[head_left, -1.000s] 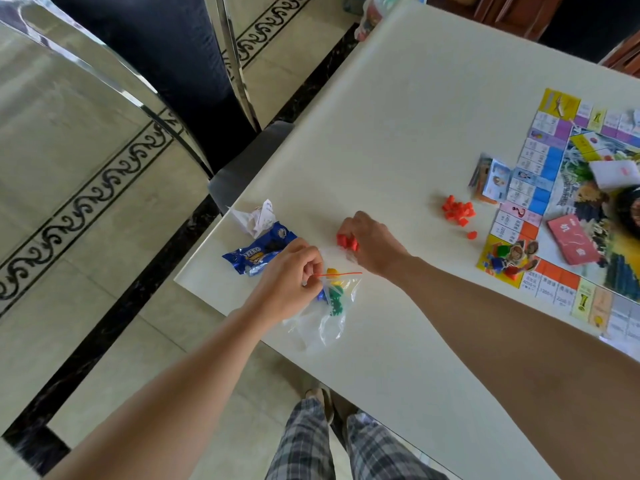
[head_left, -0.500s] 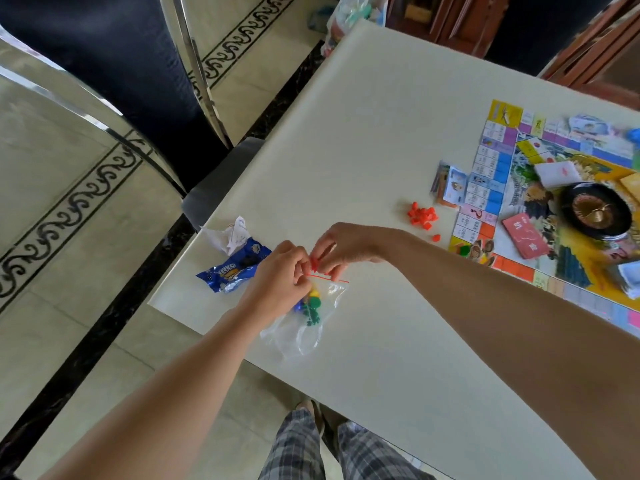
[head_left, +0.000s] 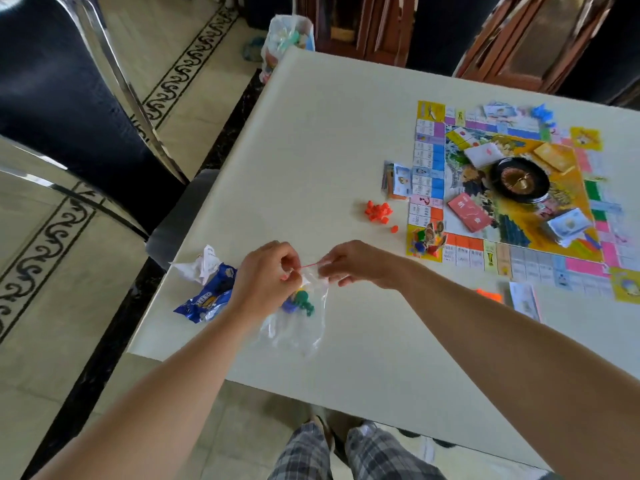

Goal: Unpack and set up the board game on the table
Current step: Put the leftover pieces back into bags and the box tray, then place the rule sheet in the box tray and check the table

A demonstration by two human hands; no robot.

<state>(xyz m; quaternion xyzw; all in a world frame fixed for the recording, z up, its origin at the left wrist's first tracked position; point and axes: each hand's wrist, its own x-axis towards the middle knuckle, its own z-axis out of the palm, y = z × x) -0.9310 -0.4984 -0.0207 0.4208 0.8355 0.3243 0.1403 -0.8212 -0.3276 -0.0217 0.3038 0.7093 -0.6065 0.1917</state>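
On the pale table [head_left: 329,140], near its front-left corner and well apart from the laid-out game board [head_left: 427,147], lies a clear zip bag [head_left: 298,327]. The left hand [head_left: 266,278] and right hand [head_left: 356,263] each pinch its red-striped mouth. A sharp tug could burst it open, scattering the small coloured pieces [head_left: 299,301] off the edge.

We take this for a home, most likely its dining room. A large cream table [head_left: 311,133] stands on a tiled floor [head_left: 45,341] with a black scrolled border. Chairs [head_left: 52,98] with chrome frames and dark upholstery stand beside it. Beyond the far edge we see carved wooden furniture [head_left: 363,26], too blurred to tell whether it is chairs or a cabinet. A board game [head_left: 429,157] and a cookie wrapper [head_left: 207,299] lie on the table, both ordinary household things.
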